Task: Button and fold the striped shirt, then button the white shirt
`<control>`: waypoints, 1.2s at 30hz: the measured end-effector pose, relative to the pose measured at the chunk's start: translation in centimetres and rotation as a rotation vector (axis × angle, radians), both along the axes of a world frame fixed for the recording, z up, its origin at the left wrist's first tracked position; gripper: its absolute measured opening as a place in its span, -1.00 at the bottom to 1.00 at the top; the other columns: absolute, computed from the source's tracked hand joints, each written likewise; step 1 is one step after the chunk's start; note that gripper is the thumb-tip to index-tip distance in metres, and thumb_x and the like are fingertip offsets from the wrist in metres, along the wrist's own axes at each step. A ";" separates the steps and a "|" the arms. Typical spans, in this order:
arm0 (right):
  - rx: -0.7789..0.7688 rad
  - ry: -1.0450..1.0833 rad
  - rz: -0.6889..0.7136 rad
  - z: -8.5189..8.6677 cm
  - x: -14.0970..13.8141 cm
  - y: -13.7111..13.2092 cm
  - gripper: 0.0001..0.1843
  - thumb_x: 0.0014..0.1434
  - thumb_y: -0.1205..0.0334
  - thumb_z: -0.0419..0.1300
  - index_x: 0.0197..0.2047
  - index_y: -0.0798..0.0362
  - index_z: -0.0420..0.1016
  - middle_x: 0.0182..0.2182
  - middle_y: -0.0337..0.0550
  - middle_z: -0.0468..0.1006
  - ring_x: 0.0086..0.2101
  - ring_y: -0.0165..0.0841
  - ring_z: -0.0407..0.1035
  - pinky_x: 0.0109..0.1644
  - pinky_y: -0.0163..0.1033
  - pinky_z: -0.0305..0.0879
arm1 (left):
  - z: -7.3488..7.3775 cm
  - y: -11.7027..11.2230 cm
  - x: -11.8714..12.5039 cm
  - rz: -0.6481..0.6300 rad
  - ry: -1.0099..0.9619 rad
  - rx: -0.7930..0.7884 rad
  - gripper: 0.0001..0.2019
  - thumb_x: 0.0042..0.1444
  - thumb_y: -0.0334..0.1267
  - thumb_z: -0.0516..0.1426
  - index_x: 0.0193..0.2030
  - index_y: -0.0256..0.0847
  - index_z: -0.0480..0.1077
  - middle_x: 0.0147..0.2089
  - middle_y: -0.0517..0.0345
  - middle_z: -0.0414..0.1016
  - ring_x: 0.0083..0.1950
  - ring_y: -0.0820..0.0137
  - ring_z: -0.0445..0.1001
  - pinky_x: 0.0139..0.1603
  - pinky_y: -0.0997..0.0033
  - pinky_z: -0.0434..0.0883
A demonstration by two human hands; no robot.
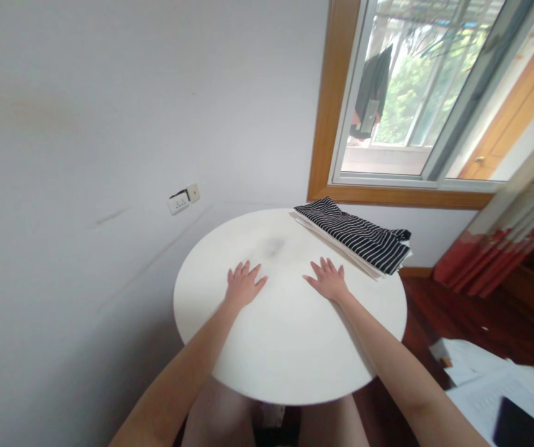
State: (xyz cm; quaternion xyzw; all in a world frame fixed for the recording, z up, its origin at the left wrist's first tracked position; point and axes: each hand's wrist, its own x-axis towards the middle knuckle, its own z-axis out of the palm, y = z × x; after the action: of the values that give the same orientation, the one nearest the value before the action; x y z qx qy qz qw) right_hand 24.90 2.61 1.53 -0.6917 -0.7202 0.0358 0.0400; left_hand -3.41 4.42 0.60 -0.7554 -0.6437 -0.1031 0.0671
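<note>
My left hand [243, 285] lies flat on the white round table [290, 354], left of its middle, with the fingers spread. On the right side my right hand [328, 280] rests the same way, palm down and fingers apart. Neither hand holds anything. A folded black cloth with white stripes [357, 232] lies at the back right of the table, on top of something flat and pale. My right hand is the nearer one to this cloth, without touching it.
A wall with a socket [179, 203] runs along the left and back. Behind the table is a wood-framed window [400, 194]. To the right hangs a red and white curtain [476, 254]. Papers [485, 385] and a dark flat object [520, 423] lie at the lower right.
</note>
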 end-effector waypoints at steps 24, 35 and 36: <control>0.022 0.036 0.011 -0.3 0.3 0.1 -0.15 0.10 -0.42 -0.40 0.35 -0.18 -0.13 0.35 -0.11 -0.25 0.30 -0.09 -0.41 0.23 0.23 -0.50 | 0.2 0.1 0.4 0.010 0.025 -0.020 -0.39 0.17 0.19 -0.20 0.28 0.02 0.11 0.36 -0.02 0.02 0.36 0.02 -0.05 0.25 -0.15 -0.08; -0.011 -0.006 -0.004 0.2 0.0 0.0 -0.15 0.11 -0.41 -0.41 0.36 -0.17 -0.18 0.36 -0.12 -0.27 0.30 -0.09 -0.43 0.23 0.22 -0.48 | 0.0 0.0 0.1 -0.007 0.009 0.003 -0.40 0.17 0.19 -0.20 0.28 0.04 0.12 0.36 0.00 0.04 0.35 0.04 -0.04 0.26 -0.12 -0.07; -0.010 -0.003 0.000 0.1 0.0 0.0 -0.15 0.12 -0.41 -0.41 0.36 -0.17 -0.18 0.36 -0.11 -0.27 0.30 -0.09 -0.43 0.23 0.22 -0.48 | 0.0 0.0 0.1 -0.009 0.008 0.006 -0.40 0.17 0.19 -0.21 0.28 0.04 0.12 0.36 0.01 0.04 0.35 0.04 -0.04 0.26 -0.12 -0.08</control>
State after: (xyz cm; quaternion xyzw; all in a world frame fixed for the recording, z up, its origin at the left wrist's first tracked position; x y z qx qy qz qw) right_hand 24.93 2.62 1.67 -0.6921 -0.7199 0.0381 0.0354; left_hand -3.32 4.39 0.60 -0.7584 -0.6397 -0.1023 0.0715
